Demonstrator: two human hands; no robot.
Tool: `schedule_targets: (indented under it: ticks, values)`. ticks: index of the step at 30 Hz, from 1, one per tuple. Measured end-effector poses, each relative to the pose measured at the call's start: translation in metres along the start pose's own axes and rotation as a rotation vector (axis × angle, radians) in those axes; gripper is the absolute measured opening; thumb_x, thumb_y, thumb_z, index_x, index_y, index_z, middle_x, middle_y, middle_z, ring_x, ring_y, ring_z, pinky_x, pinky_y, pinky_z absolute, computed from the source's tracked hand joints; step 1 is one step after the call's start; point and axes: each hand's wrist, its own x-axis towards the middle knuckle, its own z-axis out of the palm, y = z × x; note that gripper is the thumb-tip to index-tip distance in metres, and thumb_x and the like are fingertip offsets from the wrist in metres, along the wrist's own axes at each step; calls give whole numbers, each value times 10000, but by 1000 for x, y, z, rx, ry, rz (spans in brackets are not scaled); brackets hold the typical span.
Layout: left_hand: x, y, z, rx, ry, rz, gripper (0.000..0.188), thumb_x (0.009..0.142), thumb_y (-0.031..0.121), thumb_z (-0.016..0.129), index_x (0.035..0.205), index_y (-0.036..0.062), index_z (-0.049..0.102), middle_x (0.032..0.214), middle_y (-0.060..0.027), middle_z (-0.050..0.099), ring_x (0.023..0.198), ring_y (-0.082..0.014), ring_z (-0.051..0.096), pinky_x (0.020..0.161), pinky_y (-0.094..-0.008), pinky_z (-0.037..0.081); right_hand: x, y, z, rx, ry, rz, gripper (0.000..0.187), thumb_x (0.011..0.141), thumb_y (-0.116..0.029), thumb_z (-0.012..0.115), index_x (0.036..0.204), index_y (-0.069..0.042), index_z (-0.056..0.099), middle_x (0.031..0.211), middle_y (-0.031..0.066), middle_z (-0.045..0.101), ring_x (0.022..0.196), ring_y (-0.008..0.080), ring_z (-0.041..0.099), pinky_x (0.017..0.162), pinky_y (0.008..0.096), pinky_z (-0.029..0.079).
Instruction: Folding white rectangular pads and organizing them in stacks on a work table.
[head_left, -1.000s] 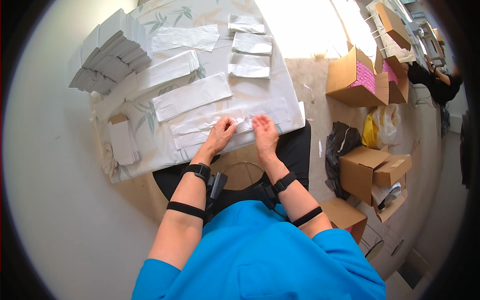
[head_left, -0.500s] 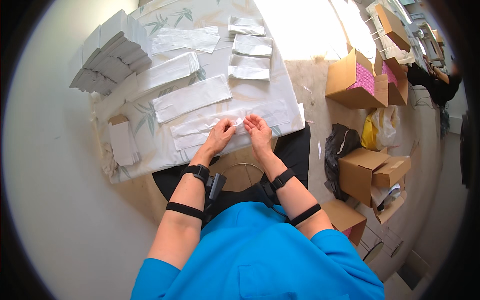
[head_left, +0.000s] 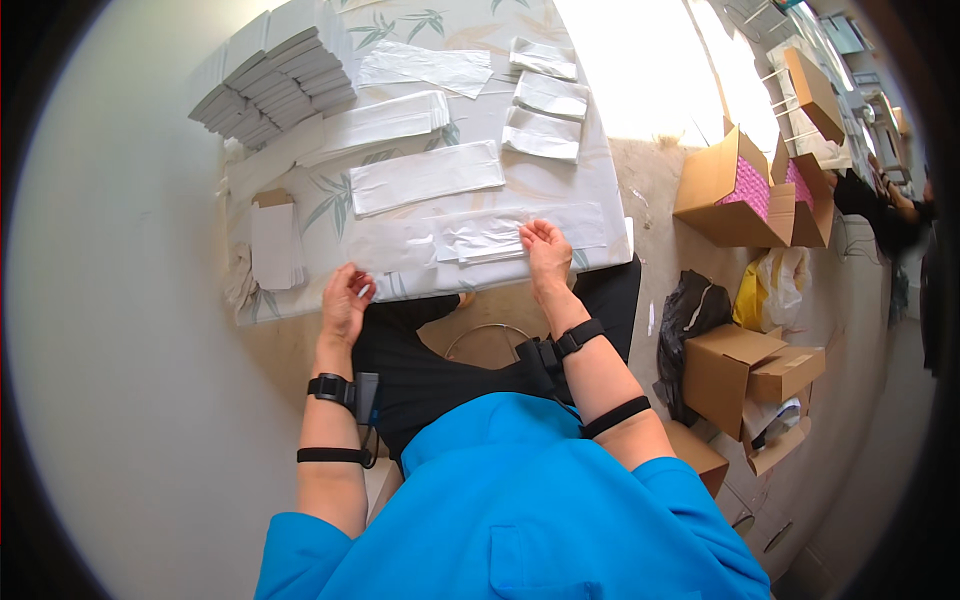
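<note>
Along the table's front edge lies a crinkled white flat bag (head_left: pixel 482 236), with a thin see-through strip (head_left: pixel 390 247) reaching out to its left. My right hand (head_left: pixel 547 255) rests at the right part of this bag, its fingers loosely bent and apart. Near the left end of the strip, at the table edge, is my left hand (head_left: pixel 347 303), fingers curved with a gap to the thumb; nothing shows between them. Just beyond lies a flat white stack (head_left: pixel 427 178). Farther back is another long white bundle (head_left: pixel 385 127).
Tall piles of folded white packs (head_left: pixel 285 70) stand at the back left. A small upright carton (head_left: pixel 275 245) sits by the left edge. Three folded white bundles (head_left: pixel 541 133) line the right side. Cardboard boxes (head_left: pixel 728 200) and a black bag (head_left: pixel 690 330) are on the floor to the right.
My left hand has moved away to the left and toward the table edge. The right hand stays by the bag. The see-through strip now stretches left, and the view has shifted.
</note>
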Motion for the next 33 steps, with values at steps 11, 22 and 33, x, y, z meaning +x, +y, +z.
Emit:
schedule_targets:
  ticks: [11, 22, 33]
  values:
    - [-36, 16, 102, 1495, -273, 1018, 898, 705, 200, 763, 1446, 44, 281, 1443, -174, 359, 1334, -347, 335, 1117, -431, 258, -18, -51, -15, -1014, -302, -922, 669, 668, -137, 772, 1272, -75, 492, 1307, 128, 487, 1175, 293, 498, 975, 393, 408]
    - [21, -28, 140, 1881, -475, 750, 1026, 617, 283, 824, 1448, 120, 245, 1350, -97, 433, 1277, -273, 392, 1094, -495, 215, 21, -41, -13, -1464, -714, -1069, 971, 615, -224, 818, 1444, -145, 319, 1318, 73, 453, 1264, 260, 419, 1126, 534, 216]
    - [-15, -44, 173, 1346, -318, 845, 228, 815, 82, 645, 1034, 77, 583, 968, -85, 549, 916, -305, 604, 757, -385, 492, 34, -46, -47, -890, 33, -756, 508, 742, -192, 736, 1173, 1, 551, 1053, 174, 620, 1000, 320, 588, 906, 397, 460]
